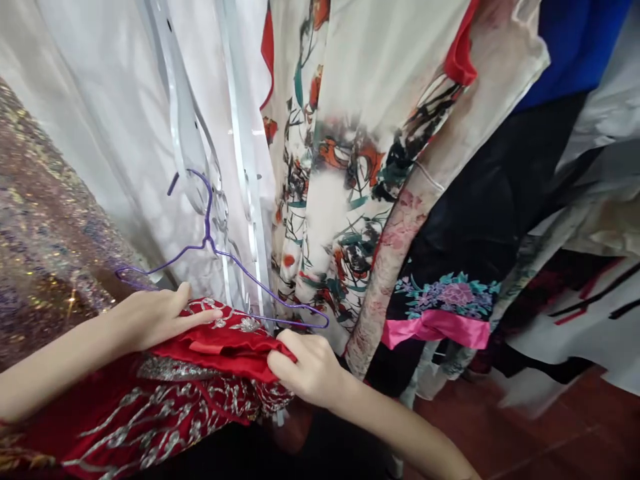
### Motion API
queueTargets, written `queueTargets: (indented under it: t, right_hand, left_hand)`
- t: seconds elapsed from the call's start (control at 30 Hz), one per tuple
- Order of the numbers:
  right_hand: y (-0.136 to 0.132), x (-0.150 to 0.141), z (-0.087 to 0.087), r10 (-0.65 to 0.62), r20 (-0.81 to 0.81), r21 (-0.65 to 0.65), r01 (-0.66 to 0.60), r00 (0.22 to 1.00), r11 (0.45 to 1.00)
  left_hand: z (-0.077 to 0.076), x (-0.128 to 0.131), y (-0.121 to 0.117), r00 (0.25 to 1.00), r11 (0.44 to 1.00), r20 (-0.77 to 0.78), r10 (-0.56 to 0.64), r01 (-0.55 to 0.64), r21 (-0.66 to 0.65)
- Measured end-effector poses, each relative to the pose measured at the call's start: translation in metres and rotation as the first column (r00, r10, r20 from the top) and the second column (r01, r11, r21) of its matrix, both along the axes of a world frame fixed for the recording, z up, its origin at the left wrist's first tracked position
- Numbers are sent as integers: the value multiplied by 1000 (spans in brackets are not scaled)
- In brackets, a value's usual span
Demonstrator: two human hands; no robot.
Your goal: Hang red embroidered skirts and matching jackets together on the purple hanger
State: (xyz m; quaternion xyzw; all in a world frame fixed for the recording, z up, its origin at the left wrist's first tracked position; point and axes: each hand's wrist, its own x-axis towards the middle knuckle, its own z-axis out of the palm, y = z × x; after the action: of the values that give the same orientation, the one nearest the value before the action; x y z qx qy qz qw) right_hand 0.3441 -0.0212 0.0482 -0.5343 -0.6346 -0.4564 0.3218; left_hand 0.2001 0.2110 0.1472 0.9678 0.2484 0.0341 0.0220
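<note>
A red dress (165,413) with silver embroidery is stretched between my hands at the lower left. My left hand (157,317) grips the dress by its upper edge, one finger lying along the cloth and the others partly hidden. Closed in a pinch, my right hand (307,367) holds the other end of that edge, where the red lining shows. Just beyond both hands is a purple wire hanger (207,243), hook upward, its lower bar running behind the dress edge. Whether the dress is fastened to the hanger, I cannot tell.
A sequined garment (45,220) hangs at the left, beside white cloth (100,120). White perforated metal strips (240,120) stand behind the hanger. A floral dress (325,200), a black garment with a pink band (435,328) and other clothes hang rightward, above red floor tiles (565,427).
</note>
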Motion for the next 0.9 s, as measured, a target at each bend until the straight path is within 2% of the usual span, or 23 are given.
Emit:
queueTargets:
  t: [0.07, 0.13, 0.2, 0.3, 0.33, 0.4, 0.47, 0.53, 0.63, 0.73, 0.8, 0.9]
  right_hand:
    - [-3, 13, -7, -58, 45, -12, 59, 997, 998]
    - [-7, 25, -14, -66, 164, -5, 67, 984, 998]
    - [-10, 35, -23, -2, 331, -19, 9, 944, 1000]
    - [-10, 43, -40, 180, 539, -152, -115, 823, 982]
    - [-10, 44, -45, 221, 543, -224, -114, 810, 968]
    - [-11, 44, -53, 222, 477, -369, -36, 851, 929]
    - [-13, 39, -57, 133, 381, -463, 64, 915, 884]
    - [-16, 31, -57, 70, 333, -496, 111, 940, 861]
    - [-17, 17, -51, 75, 290, -520, 91, 954, 849]
    - [-15, 14, -44, 127, 263, -549, 40, 956, 835]
    - [-14, 22, -42, 161, 243, -576, 9, 957, 817]
    - [-19, 44, -46, 159, 200, -582, -13, 967, 813]
  left_hand:
    - [-4, 6, -4, 989, 1000, -144, 17, -15, 18]
    - [-8, 13, -6, 979, 1000, -202, -13, 17, 18]
    - [-15, 20, -3, 965, 999, -259, -49, 43, -26]
    - [-31, 29, 6, 936, 983, -321, -143, 98, -153]
    - [-38, 31, 9, 936, 974, -302, -180, 128, -186]
    - [-50, 34, 11, 948, 966, -236, -213, 168, -196]
    - [-60, 34, 11, 963, 975, -188, -191, 164, -152]
    - [-66, 32, 11, 970, 980, -166, -177, 158, -124]
    - [-69, 28, 16, 965, 972, -154, -211, 192, -133]
    - [-66, 22, 23, 961, 974, -159, -225, 216, -72]
    - [-65, 18, 26, 957, 973, -179, -229, 225, -43]
    - [-64, 14, 25, 955, 970, -177, -236, 222, -94]
